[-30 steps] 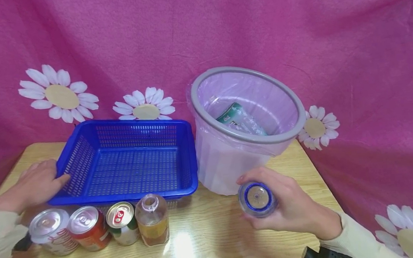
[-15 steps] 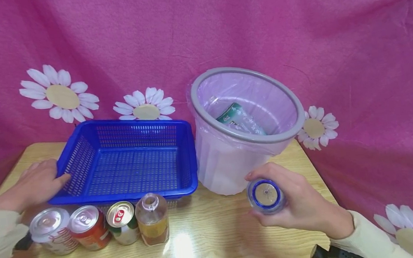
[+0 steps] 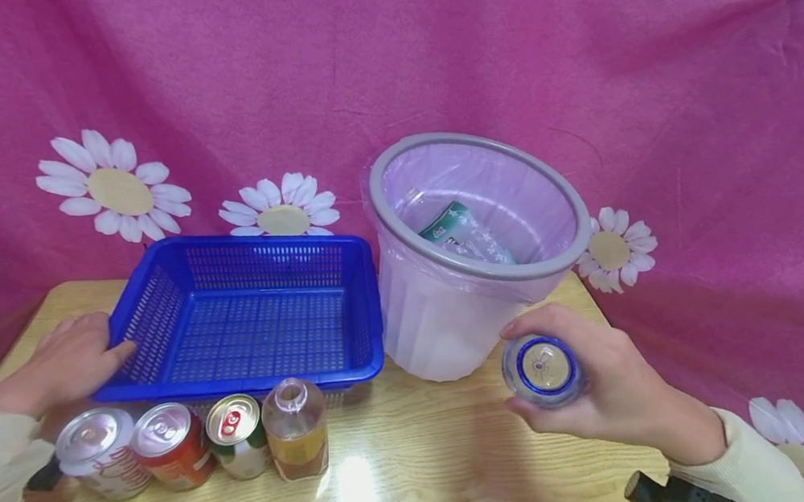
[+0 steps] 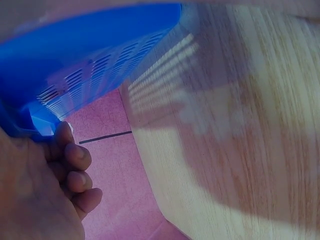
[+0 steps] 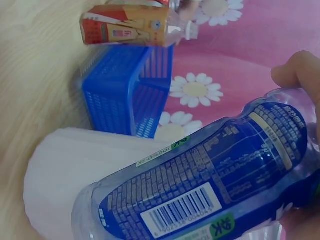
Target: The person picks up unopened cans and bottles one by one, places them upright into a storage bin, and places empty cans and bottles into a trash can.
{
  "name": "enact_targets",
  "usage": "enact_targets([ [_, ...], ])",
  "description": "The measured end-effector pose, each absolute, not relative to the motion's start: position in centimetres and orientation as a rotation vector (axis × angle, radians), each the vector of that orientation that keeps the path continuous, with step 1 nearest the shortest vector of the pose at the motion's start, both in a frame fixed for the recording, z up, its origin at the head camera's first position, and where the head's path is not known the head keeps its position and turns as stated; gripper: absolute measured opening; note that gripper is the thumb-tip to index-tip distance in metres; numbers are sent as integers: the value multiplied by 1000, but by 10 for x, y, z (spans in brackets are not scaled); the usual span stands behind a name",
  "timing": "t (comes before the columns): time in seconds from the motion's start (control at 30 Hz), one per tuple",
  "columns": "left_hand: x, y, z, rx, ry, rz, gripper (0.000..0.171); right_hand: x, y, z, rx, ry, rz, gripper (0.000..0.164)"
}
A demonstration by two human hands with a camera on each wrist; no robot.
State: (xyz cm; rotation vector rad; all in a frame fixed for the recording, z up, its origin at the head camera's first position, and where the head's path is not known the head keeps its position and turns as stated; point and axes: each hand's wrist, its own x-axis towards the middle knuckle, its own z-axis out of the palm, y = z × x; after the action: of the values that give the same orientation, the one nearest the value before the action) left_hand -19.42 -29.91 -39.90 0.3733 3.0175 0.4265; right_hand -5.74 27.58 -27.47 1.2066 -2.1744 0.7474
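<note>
My left hand [image 3: 67,360] grips the left rim of the blue plastic basket [image 3: 363,373]. Its thumb lies over the rim, and in the left wrist view the fingers [image 4: 77,156] curl beneath it. My right hand [image 3: 603,377] holds a clear plastic bottle [image 3: 519,381] with a blue ring at its top, in front of the bin's right side. The right wrist view shows that bottle's blue label and barcode [image 5: 181,210], base down. No contents show in it. Fingers and thumb wrap its upper part.
A grey-rimmed, lined bin [image 3: 424,330] stands right of the basket, with a green wrapper [image 3: 469,232] inside. Along the basket's front stand a white can [image 3: 114,469], an orange can [image 3: 182,458], a green-and-white can [image 3: 243,452] and an uncapped bottle [image 3: 300,447] with an orange label.
My right hand has moved right with the bottle, away from the bin's front. My left hand stays on the basket's rim.
</note>
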Motion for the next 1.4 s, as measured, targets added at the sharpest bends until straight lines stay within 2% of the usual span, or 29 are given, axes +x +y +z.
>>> enact_targets([
  [0.83, -197, -297, -399, 456, 3041, 396, 36, -46, 281, -219, 1168, -2055, 758, 59],
  [1.4, -194, -300, -400, 400, 3019, 411, 38, -49, 281, -195, 1151, -1932, 773, 59],
])
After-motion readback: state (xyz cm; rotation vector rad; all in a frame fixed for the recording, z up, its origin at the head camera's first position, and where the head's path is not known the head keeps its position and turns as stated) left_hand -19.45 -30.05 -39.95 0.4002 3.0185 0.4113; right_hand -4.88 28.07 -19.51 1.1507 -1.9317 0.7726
